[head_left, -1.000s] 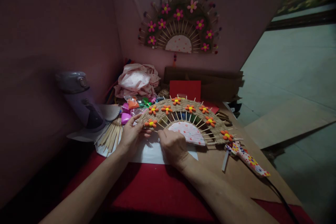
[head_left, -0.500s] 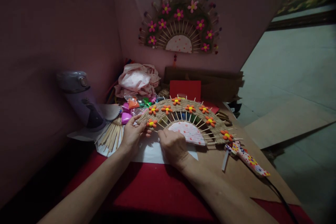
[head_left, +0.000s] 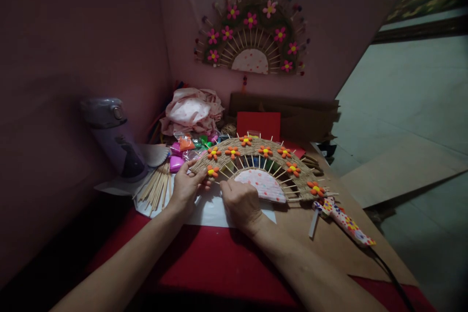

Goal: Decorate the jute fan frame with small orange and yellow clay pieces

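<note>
A half-round fan (head_left: 256,156) of jute cord and wooden sticks lies on the table, set with several orange flowers and a pink dotted centre (head_left: 263,184). My left hand (head_left: 186,187) grips the fan's left end, thumb and fingers closed on the rim beside the lowest orange flower (head_left: 212,171). My right hand (head_left: 241,204) rests closed on the fan's lower left edge by the pink centre, fingers curled down onto the sticks. White paper (head_left: 212,212) lies under both hands.
A glue gun (head_left: 343,219) with a dotted cover lies right of the fan, its cord trailing off. Loose wooden sticks (head_left: 155,187), a grey bottle (head_left: 113,136), coloured clay packets (head_left: 186,148) and pink cloth (head_left: 192,109) crowd the left and back. A finished fan (head_left: 252,34) hangs on the wall.
The lowest orange flower has shifted slightly up and right along the rim under my left fingers. Both hands stay in nearly the same place.
</note>
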Available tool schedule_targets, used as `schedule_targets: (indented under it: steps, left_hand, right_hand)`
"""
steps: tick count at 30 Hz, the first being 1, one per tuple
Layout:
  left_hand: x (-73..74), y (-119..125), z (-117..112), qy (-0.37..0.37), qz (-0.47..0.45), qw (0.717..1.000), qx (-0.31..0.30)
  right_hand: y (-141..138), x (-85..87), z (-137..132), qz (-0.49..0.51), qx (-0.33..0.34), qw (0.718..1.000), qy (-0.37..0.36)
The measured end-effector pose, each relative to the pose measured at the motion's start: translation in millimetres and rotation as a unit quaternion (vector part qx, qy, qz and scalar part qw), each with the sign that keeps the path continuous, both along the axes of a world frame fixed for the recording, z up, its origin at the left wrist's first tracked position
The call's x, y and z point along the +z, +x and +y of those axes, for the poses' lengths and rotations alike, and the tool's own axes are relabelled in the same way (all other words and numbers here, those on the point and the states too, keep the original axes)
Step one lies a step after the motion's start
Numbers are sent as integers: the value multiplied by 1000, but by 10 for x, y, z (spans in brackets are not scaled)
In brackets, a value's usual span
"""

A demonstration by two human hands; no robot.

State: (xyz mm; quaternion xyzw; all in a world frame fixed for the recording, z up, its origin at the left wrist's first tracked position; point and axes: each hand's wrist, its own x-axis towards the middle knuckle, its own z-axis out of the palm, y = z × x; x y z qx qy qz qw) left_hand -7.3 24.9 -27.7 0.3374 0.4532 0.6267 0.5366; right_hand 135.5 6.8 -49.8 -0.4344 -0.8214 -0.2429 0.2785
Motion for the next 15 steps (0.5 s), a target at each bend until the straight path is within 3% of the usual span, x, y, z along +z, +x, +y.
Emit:
schedule_targets:
  steps: [3, 4, 5, 6, 8, 10, 11, 12, 13, 15]
  left_hand:
    - [-8, -7, 3, -4, -6, 1000, -5]
    - [-7, -10, 2, -5, -7, 1000, -7]
    - [-3, -14, 1, -6, -7, 1000, -10]
    - [3, -17, -1, -6, -6, 1000, -12]
    - [17, -21, -6, -7, 1, 1000, -15]
    - [32, -20, -12, -10, 16, 1000, -15]
    - [36, -18, -14, -13, 26, 1000, -13]
    - [38, -16, -15, -15, 37, 999, -9]
    - [36, -15, -14, -17, 48, 999, -3]
    - [16, -22, -4, -21, 76, 997, 20]
  right_hand:
    - [0, 62, -31, 119, 52, 988, -84]
    - [0, 96, -41, 194, 81, 968, -137]
    - [-1, 132, -48, 285, 112, 930, -202]
    - [0, 171, -51, 382, 140, 871, -276]
    - [8, 244, -41, 548, 197, 699, -415]
    - [31, 302, -17, 641, 256, 523, -501]
    - [48, 321, -4, 662, 280, 455, -525]
    - [67, 334, 7, 673, 300, 404, -542]
    - [86, 339, 17, 678, 315, 370, -552]
    - [117, 332, 31, 679, 330, 341, -560]
